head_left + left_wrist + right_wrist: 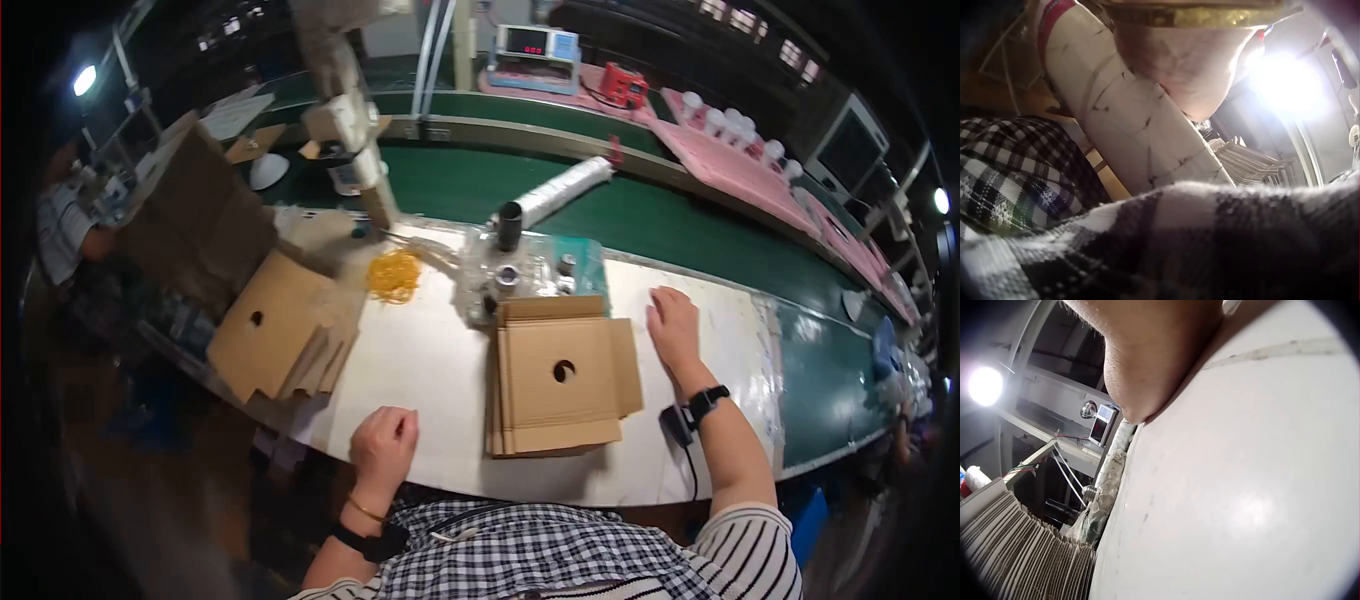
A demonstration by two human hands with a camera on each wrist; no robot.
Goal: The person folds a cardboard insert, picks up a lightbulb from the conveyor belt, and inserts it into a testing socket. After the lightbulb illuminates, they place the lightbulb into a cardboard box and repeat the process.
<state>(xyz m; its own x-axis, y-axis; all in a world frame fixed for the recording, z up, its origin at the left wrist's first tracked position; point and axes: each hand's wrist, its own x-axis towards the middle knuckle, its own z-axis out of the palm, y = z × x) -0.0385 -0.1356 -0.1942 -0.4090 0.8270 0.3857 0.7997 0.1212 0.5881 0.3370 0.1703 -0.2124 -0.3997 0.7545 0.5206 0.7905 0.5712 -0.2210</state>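
Note:
A stack of flat brown cardboard pieces [590, 410] lies on the white tabletop [420, 350], its top sheet pierced by a round hole. To the right of it, my right hand [675, 325] rests on the table with fingers loosely bent and nothing in them. My left hand [385, 445] lies at the front edge, left of the stack, fingers loosely curled, holding nothing. In the right wrist view, the heel of the right hand [1147, 369] sits against the white surface. The left wrist view shows the left hand's heel [1179, 69] at the table edge, below a gold bracelet.
More folded cardboard [270, 325] stands at the left. Yellow rubber bands [393, 276] lie in a pile near the middle. Behind the stack are a dark cylinder [509, 225], metal fittings on plastic, and a wrapped silver roll [565, 190]. White bulbs [735, 128] line a pink shelf.

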